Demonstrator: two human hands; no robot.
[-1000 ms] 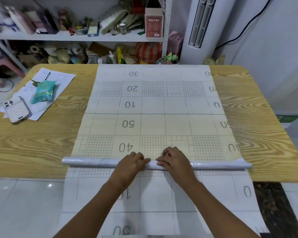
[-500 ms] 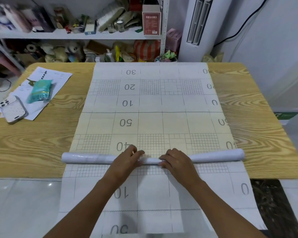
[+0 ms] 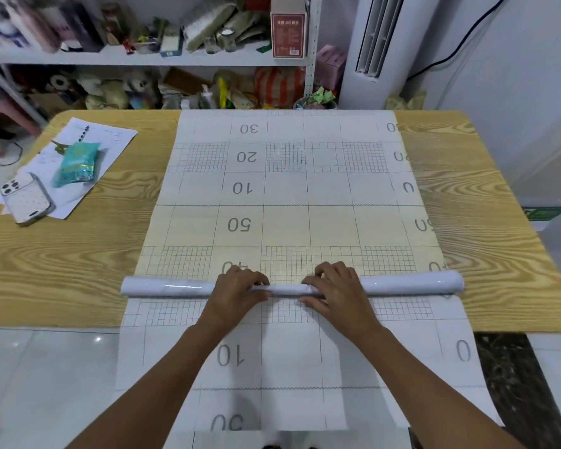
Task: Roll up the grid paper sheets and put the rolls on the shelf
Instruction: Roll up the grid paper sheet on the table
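Head view, hidden parts first: middle of the roll [image 3: 169, 286] covered by both hands, only its two ends showing, lying crosswise at 6 o'clock on the table [image 3: 62, 254], just inside the near edge. Near end of the grid paper sheet [image 3: 285, 222] hanging past that edge and cut off by the bottom of the frame; far end reaching the 12 o'clock edge; right-hand column of numbers clipped by the sheet's margin. Left hand [image 3: 237, 293] and right hand [image 3: 337, 293] side by side on the roll's centre, fingers curled over the top and gripping it, thumbs on the near side; fingertips partly tucked out of sight. Shelf [image 3: 143, 58] beyond 12 o'clock crowded and blurred, most contents hard to name apart from one red box [image 3: 288, 34]. At 10 o'clock, one printed page [image 3: 110, 137] largely covered by one teal packet [image 3: 76, 165] and one phone [image 3: 26, 197] lying camera side up. Counted: one roll, two hands, one table. Whether a single grid sheet or several stacked, cannot tell.
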